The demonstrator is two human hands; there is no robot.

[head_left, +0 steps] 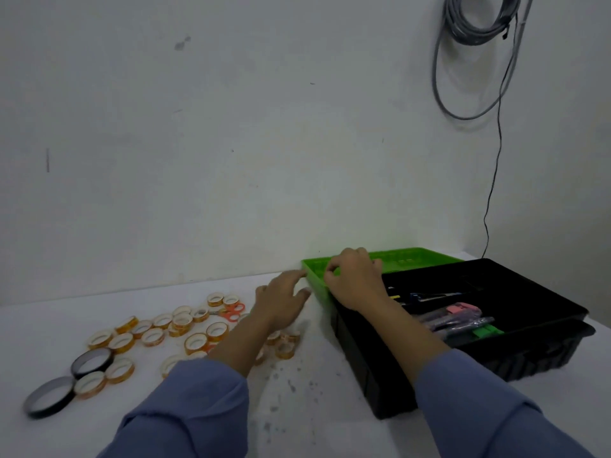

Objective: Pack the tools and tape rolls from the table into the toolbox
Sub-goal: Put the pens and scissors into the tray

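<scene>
Holding lid (420, 259) rim w/ R hand (355, 280), fingers curled on it, prob. to hold toolbox (529, 355) open; L hand (281, 300) slack, empty, near rolls (153, 337).

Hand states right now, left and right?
Left hand: open, fingers spread, holding nothing.
Right hand: fingers curled over the rim of the green lid, apparently gripping it.

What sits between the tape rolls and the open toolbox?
Nothing visible: bare tabletop separates the tape rolls from the toolbox, which lies open. Only the person's own left arm crosses above the nearest rolls. The right hand holds the green lid's rim.
</scene>
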